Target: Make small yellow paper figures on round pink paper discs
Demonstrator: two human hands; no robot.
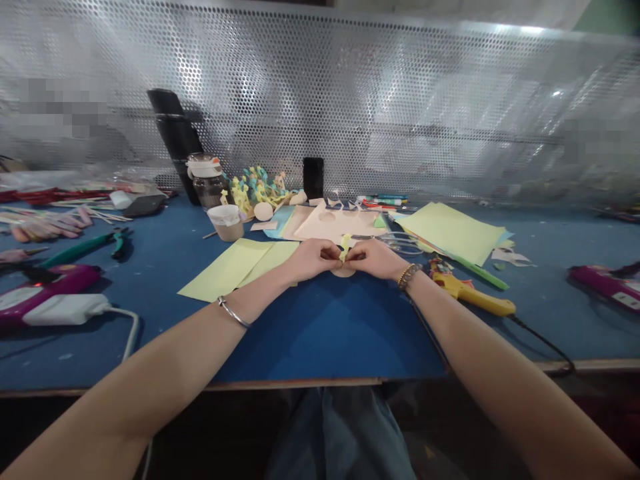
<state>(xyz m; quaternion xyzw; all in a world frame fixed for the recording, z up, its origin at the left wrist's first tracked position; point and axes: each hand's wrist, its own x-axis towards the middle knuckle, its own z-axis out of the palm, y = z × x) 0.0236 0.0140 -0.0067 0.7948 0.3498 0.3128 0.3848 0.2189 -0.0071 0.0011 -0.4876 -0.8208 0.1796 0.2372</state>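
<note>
My left hand and my right hand meet above the front middle of the table, fingertips pinched together. Between them stands a small yellow paper piece, its lower end held by both hands. Just under the fingers lies a pale round disc, partly covered; whether the paper is joined to it I cannot tell. Yellow paper sheets lie beside my left hand. A yellow glue gun rests to the right of my right wrist, and scissors lie behind that hand.
Behind my hands are cut pale sheets and an upright phone. A cup, a bottle and yellow and blue paper flowers stand back left. Pliers and a purple power strip lie left; more yellow sheets lie right.
</note>
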